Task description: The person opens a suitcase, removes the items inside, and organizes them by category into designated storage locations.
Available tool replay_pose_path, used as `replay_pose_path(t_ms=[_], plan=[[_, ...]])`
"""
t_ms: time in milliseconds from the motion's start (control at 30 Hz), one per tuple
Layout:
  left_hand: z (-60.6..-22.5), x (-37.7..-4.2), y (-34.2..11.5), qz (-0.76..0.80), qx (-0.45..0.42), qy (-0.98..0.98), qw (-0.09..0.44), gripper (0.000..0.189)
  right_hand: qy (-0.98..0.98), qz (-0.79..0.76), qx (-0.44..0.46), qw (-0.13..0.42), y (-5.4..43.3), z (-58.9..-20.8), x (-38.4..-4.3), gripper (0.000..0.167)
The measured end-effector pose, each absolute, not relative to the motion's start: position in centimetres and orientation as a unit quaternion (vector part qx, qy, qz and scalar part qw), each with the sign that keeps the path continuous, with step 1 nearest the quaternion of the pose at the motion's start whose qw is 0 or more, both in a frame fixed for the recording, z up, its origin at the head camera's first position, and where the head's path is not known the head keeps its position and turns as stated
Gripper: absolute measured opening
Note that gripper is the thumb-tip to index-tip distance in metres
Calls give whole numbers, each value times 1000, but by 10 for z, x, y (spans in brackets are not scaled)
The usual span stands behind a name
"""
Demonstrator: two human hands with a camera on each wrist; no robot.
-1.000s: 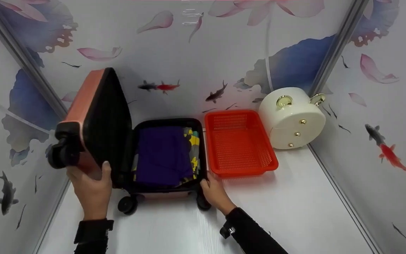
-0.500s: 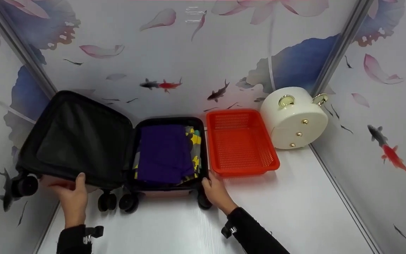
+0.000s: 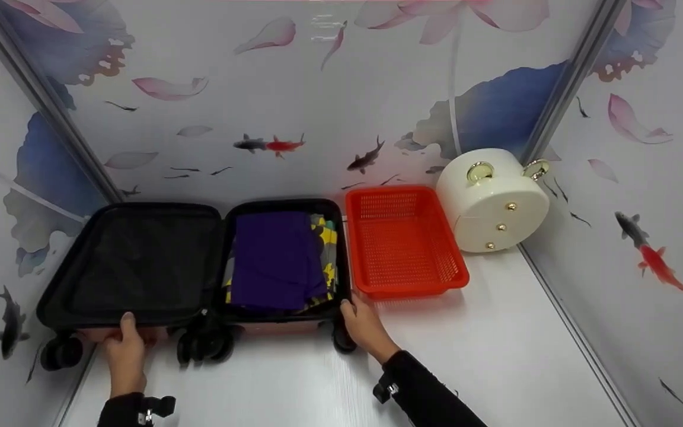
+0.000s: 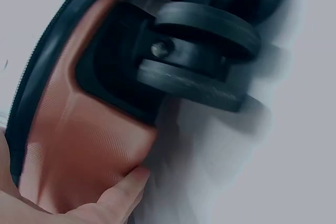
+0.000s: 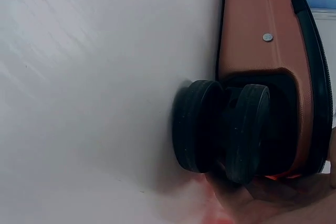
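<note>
A small suitcase (image 3: 140, 261) with a black lining and a salmon-pink shell lies opened out flat, its two halves side by side. Folded purple cloth (image 3: 273, 261) fills the right half, over a yellow-and-grey patterned cloth (image 3: 328, 255). My left hand (image 3: 125, 356) grips the near edge of the left half, thumb on the rim and fingers under the pink shell (image 4: 89, 150). At the near right corner of the right half, my right hand (image 3: 368, 326) holds the edge beside a black wheel (image 5: 247, 135); part of its fingers is hidden behind the case.
A red plastic basket (image 3: 407, 290) stands just right of the suitcase. Behind it on the right is a white round case (image 3: 490, 201) with gold handles and studs. Patterned wall panels (image 3: 294, 89) enclose the white table (image 3: 282, 385) at the back and sides.
The left half of the suitcase has swung from upright down to the left and now lies flat, my left hand going down with it. My right hand has stayed at the corner.
</note>
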State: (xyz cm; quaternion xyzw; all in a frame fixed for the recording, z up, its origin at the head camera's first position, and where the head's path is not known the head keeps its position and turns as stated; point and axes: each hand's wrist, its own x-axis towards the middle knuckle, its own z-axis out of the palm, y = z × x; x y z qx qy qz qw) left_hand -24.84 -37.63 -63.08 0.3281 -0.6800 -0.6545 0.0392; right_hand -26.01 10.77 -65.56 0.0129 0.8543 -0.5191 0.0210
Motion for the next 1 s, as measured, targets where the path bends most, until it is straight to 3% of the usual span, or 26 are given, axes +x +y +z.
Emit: replay_pose_path(t_ms=[567, 633, 733, 867, 933, 1000], plan=[[-642, -241, -362, -610, 293, -735, -46, 115, 851, -524, 25, -24, 117, -656, -258, 45], [-643, -239, -361, -552, 283, -783, -34, 112, 853, -521, 31, -24, 119, -656, -256, 44], [-638, -232, -357, -405, 269, -873, 46, 96, 864, -502, 24, -17, 122, -653, -252, 47], [-622, -225, -335, -246, 201, -915, 251, 57, 895, -446, -5, -16, 127, -642, -242, 46], [-615, -227, -316, -216, 115, -912, 330, 37, 908, -416, -28, -47, 131, -634, -238, 39], [-614, -230, -294, -204, 18, -909, 364, 24, 917, -381, -54, -108, 136, -625, -234, 31]])
